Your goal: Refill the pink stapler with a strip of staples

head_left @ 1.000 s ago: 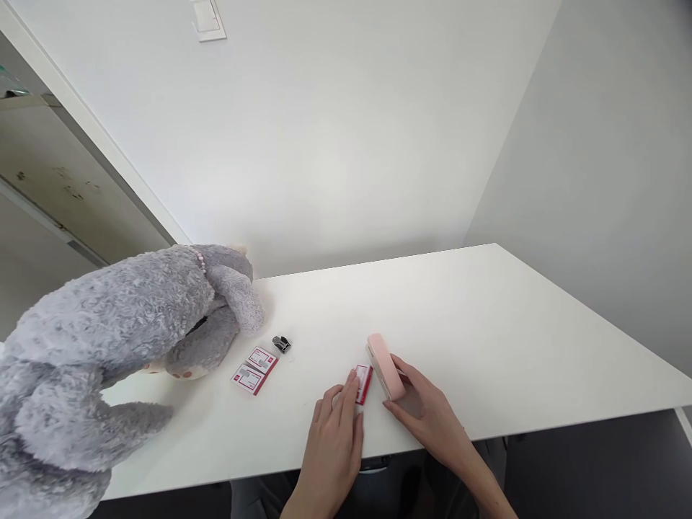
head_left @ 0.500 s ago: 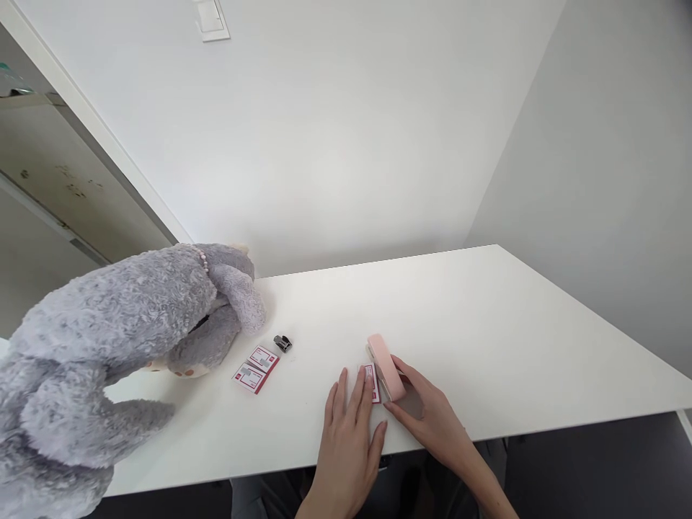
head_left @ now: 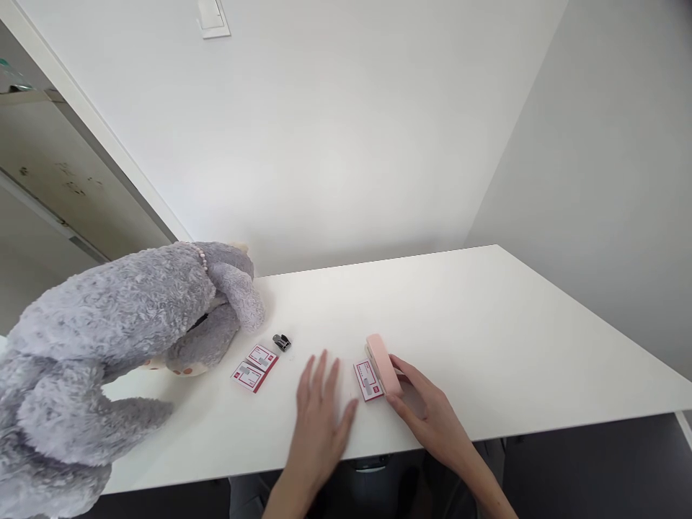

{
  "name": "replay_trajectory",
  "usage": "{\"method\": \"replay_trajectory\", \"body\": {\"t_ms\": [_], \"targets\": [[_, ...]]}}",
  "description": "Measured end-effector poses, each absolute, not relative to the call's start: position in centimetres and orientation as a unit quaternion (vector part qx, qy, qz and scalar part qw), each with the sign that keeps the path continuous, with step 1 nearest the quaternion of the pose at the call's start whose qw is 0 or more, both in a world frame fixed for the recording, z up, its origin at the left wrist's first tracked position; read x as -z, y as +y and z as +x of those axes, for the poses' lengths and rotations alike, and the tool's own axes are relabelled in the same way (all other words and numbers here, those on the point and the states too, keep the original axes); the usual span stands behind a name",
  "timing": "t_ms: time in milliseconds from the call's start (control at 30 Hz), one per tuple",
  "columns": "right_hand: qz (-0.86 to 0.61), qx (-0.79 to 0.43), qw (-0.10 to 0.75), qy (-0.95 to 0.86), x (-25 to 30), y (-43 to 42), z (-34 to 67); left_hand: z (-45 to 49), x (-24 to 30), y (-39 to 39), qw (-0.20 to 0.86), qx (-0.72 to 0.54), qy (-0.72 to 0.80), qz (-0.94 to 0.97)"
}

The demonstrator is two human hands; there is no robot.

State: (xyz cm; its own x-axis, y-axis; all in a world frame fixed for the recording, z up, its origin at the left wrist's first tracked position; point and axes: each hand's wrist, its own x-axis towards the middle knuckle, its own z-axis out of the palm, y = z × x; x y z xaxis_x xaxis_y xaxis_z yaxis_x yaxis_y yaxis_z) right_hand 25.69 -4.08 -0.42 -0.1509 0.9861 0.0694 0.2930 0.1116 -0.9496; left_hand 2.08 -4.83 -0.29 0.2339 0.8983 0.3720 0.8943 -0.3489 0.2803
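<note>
A pink stapler (head_left: 384, 364) lies on the white table, and my right hand (head_left: 429, 411) grips its near end from the right. Against the stapler's left side sits a small red-and-white box (head_left: 368, 380), apparently of staples. My left hand (head_left: 318, 411) is over the table to the left of this box, fingers spread, holding nothing; it is slightly blurred. Farther left lie two similar red-and-white boxes (head_left: 254, 367), side by side. Just beyond them rests a small dark metal staple remover (head_left: 282, 342).
A large grey plush toy (head_left: 124, 310) covers the table's left end. The white table (head_left: 459, 310) runs along a wall, with a light switch (head_left: 213, 16) above. My legs are under the near edge.
My left hand has lifted off the small box and moved left, uncovering it. My right hand stays on the stapler, its thumb now nearer the stapler's end.
</note>
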Motion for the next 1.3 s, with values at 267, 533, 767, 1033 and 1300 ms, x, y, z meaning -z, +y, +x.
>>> {"method": "replay_trajectory", "body": {"t_ms": [267,533,767,1033,1300], "targets": [[-0.524,-0.45,0.397,-0.605,0.4,-4.1,25.6,-7.8,0.0,-1.9,-0.096,-0.265,0.736,0.615],[-0.534,-0.45,0.393,-0.598,0.5,-4.1,25.5,-9.3,-0.4,-1.4,-0.035,-0.281,0.749,0.599],[-0.537,-0.451,0.389,-0.597,0.6,-4.2,25.5,-8.1,-1.8,-2.7,0.011,-0.322,0.76,0.564],[-0.535,-0.444,0.392,-0.603,0.7,-4.1,25.6,-3.0,-2.7,-4.3,0.078,-0.357,0.606,0.706],[-0.518,-0.424,0.41,-0.62,1.5,-3.8,25.6,1.5,-2.9,-2.6,0.201,-0.244,0.497,0.808]]}}
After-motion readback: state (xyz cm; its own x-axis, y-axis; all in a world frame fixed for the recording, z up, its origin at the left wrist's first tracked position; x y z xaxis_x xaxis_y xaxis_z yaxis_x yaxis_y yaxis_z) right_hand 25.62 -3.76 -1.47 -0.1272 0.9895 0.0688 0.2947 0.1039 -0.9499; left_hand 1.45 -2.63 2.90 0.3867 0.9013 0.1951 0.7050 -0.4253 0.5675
